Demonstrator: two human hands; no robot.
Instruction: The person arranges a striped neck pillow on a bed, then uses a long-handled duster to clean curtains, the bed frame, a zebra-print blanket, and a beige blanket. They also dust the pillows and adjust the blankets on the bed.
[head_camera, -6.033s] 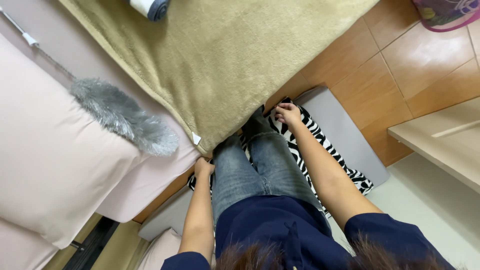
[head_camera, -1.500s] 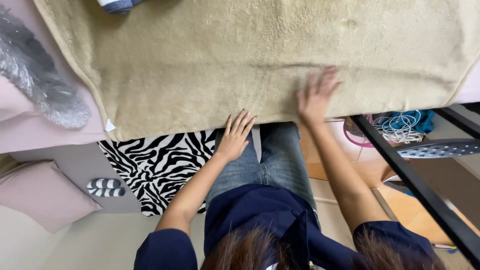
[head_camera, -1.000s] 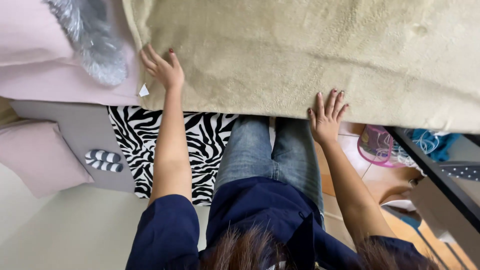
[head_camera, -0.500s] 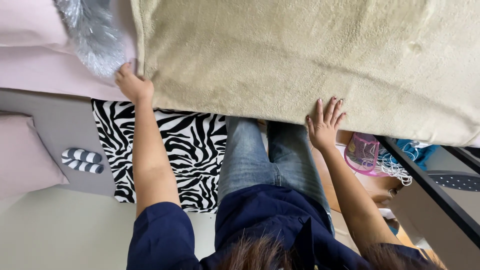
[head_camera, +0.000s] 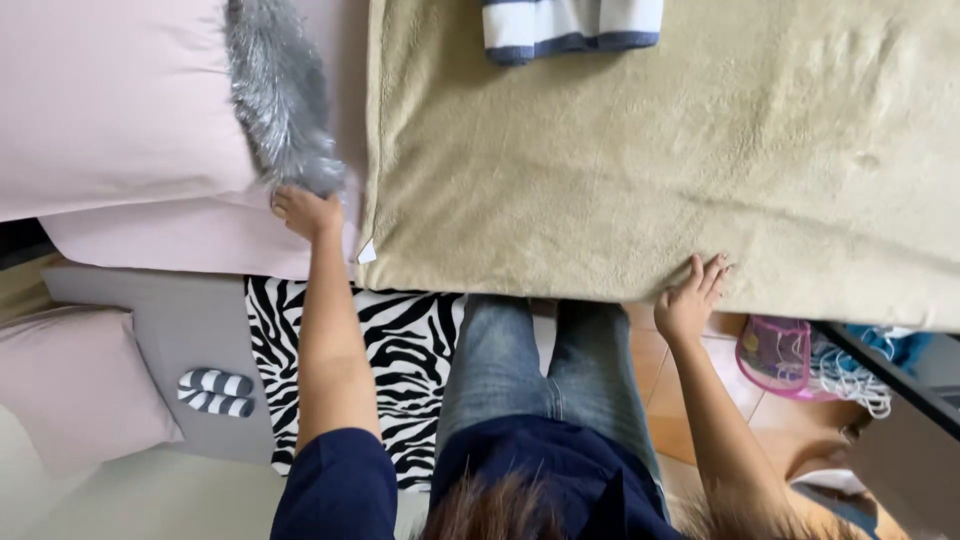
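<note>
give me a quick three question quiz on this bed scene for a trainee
1. True or false: the left hand is at the grey feather duster.
2. What does the right hand rest on? A) the beige blanket B) a pillow C) the floor
3. Which pattern does the rug under the person's legs have?

Key
1. True: it touches the duster's lower end.
2. A, at the blanket's near edge.
3. Black and white zebra stripes.

Left hand (head_camera: 305, 212) now off the blanket (head_camera: 640, 160) corner, moved onto the pink sheet (head_camera: 190, 240), fingers touching the grey feather duster (head_camera: 285, 100). Right hand (head_camera: 688, 300) slid along the blanket's near edge, fingers less spread than before.
</note>
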